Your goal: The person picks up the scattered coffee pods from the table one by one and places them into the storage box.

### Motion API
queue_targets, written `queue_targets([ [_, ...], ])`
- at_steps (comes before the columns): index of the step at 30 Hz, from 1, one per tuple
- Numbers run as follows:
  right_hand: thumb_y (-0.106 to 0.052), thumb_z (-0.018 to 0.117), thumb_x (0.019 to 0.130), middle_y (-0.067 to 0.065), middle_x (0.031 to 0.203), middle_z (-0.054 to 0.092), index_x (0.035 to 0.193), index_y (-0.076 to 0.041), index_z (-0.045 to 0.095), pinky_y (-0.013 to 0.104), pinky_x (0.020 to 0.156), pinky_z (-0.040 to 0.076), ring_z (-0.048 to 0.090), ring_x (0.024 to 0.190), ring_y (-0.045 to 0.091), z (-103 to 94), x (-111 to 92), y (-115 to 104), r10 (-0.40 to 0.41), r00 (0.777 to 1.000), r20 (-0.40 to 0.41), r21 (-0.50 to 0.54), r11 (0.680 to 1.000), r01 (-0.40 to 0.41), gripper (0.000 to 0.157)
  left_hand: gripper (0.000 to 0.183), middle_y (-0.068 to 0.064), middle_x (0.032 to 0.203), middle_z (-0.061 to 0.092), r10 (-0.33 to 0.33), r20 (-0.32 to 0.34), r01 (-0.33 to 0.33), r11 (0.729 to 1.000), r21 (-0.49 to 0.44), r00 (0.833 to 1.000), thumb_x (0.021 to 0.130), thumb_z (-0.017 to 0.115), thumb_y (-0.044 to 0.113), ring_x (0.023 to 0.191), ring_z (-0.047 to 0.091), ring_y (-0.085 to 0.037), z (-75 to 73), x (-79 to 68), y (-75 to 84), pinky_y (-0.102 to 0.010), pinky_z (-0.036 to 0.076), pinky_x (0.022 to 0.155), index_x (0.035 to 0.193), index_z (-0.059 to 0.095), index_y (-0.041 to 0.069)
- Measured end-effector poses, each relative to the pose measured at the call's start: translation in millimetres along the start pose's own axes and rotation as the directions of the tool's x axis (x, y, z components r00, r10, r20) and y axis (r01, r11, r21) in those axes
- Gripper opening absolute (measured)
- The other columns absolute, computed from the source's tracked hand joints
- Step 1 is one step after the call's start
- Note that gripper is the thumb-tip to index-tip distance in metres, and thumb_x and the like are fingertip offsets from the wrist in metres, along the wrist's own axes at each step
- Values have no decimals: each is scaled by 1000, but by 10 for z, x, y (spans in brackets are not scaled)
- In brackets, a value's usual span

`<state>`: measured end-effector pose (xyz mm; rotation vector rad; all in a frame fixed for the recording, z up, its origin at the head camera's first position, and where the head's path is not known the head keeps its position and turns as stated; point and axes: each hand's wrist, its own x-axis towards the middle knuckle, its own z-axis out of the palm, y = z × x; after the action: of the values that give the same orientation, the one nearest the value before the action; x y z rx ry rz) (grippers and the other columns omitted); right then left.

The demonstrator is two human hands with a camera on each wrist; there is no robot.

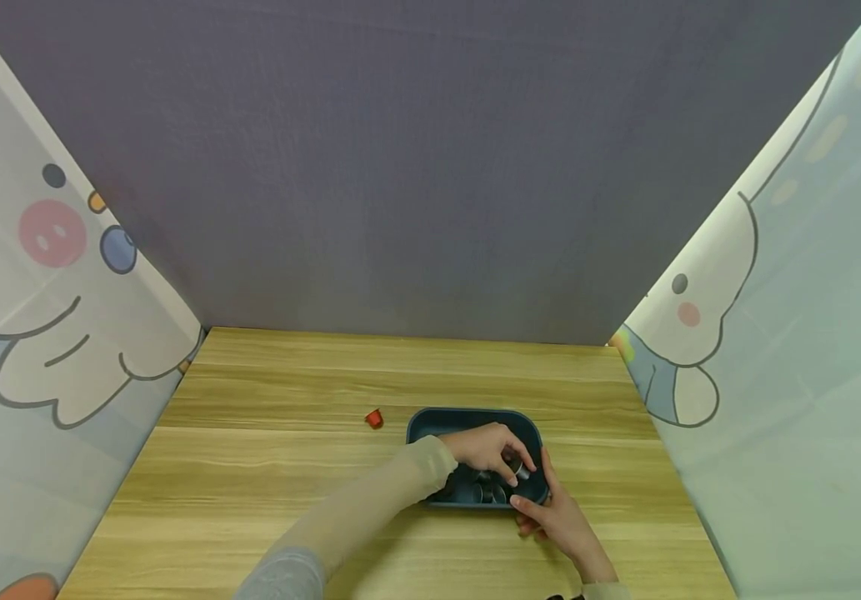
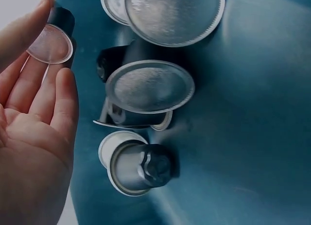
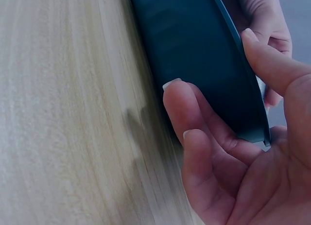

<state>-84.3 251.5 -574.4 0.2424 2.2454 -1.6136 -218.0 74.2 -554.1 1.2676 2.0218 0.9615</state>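
A dark blue-green tray (image 1: 468, 412) holds several coffee capsules with silvery foil lids. My left hand (image 1: 484, 447) reaches over it and pinches a dark capsule (image 2: 51, 43) between thumb and fingers. Beneath that wrist camera, more capsules lie jumbled on the tray floor, one foil lid (image 2: 150, 86) tipped toward the view and a dark capsule (image 2: 141, 166) on its side. At the tray's right end, my right hand (image 1: 561, 518) grips the near corner, thumb at the rim and fingers against the outer wall (image 3: 204, 55).
A small red capsule (image 1: 374, 418) lies on the wooden table (image 1: 280, 467), left of the tray. Behind the table rises a dark grey panel (image 1: 415, 183). Cartoon-printed panels (image 1: 798, 275) stand along both sides.
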Motion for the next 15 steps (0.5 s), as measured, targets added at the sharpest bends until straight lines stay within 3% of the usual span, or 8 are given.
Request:
queue_targets([
  [15, -30, 71, 95, 15, 81, 72, 159, -26, -13, 30, 50, 47, 70, 66, 31, -1, -14, -15, -14, 1000, -1, 6, 1000, 14, 106, 33, 16, 107, 66, -2, 18, 3, 998, -70, 1000, 84, 81, 9, 95, 60, 4, 31, 15, -95, -15, 50, 83, 116, 74, 15],
])
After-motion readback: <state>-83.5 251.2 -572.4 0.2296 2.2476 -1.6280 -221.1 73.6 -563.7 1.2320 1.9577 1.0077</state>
